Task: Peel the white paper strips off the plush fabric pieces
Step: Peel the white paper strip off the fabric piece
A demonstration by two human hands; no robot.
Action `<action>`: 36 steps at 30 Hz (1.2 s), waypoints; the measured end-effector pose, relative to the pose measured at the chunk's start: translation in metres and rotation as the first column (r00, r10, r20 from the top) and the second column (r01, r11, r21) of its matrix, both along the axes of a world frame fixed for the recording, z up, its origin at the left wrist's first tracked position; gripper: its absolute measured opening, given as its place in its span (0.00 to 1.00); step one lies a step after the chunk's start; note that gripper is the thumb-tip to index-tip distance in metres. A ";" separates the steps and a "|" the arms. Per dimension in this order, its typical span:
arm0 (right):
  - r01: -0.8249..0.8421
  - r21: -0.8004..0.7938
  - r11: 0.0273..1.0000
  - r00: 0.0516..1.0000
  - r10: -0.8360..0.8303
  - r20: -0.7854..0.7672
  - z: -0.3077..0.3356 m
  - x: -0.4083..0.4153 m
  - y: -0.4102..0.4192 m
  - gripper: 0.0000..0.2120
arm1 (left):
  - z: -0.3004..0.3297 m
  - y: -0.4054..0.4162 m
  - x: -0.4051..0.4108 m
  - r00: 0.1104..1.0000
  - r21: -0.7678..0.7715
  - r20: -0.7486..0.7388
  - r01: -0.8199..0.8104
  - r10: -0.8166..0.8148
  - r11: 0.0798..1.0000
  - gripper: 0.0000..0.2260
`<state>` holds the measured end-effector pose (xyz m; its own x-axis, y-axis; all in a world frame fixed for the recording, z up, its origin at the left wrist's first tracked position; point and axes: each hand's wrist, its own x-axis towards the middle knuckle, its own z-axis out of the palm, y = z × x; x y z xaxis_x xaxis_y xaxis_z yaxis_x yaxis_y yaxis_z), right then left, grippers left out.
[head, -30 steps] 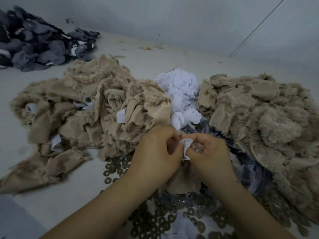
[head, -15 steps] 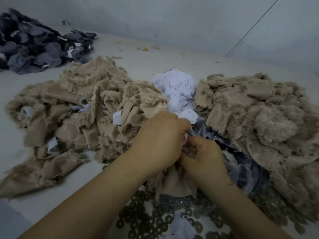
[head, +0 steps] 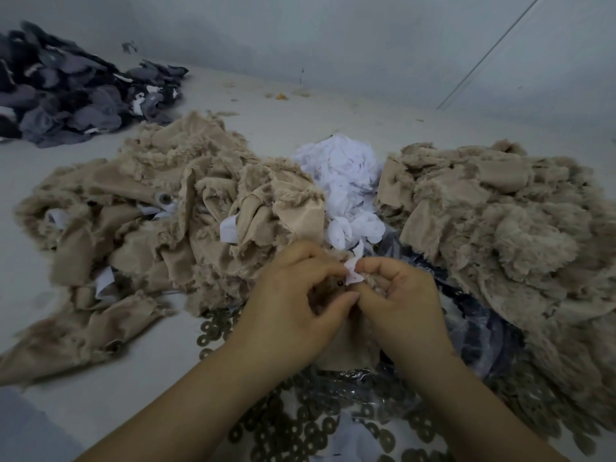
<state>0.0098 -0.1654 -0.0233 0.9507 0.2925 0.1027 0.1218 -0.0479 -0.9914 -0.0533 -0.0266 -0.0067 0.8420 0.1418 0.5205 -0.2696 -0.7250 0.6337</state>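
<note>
Paper strip [head: 353,274] pinched in my right hand [head: 403,301]; left hand [head: 293,308] grips the plush piece [head: 346,351]. I should peel slowly, low along the fabric.

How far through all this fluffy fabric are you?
Done: a heap of peeled white paper strips and the strip-free beige plush pile on the right. In hand: left hand and right hand pinch a small white strip on one piece. Left: the left beige pile shows strips attached.
</note>
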 end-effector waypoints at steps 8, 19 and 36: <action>-0.006 -0.085 0.996 0.999 0.009 0.033 0.002 0.000 -0.001 0.09 | -0.004 -0.002 0.004 0.993 0.159 0.114 0.003 -0.021 0.987 0.08; -0.037 -0.264 0.964 0.976 0.092 0.198 0.001 0.000 -0.002 0.19 | -0.004 0.000 0.009 0.990 0.022 -0.022 0.137 -0.136 0.990 0.09; -0.033 -0.200 0.979 0.985 0.066 0.157 0.006 0.003 -0.004 0.11 | -0.001 0.017 0.021 0.960 0.357 0.176 0.146 -0.219 0.923 0.01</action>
<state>0.0125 -0.1693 -0.0177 0.9099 0.3686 0.1903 0.2873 -0.2290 -0.9301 -0.0325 -0.0095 -0.0078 0.7036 -0.2189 0.6760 -0.5168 -0.8106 0.2754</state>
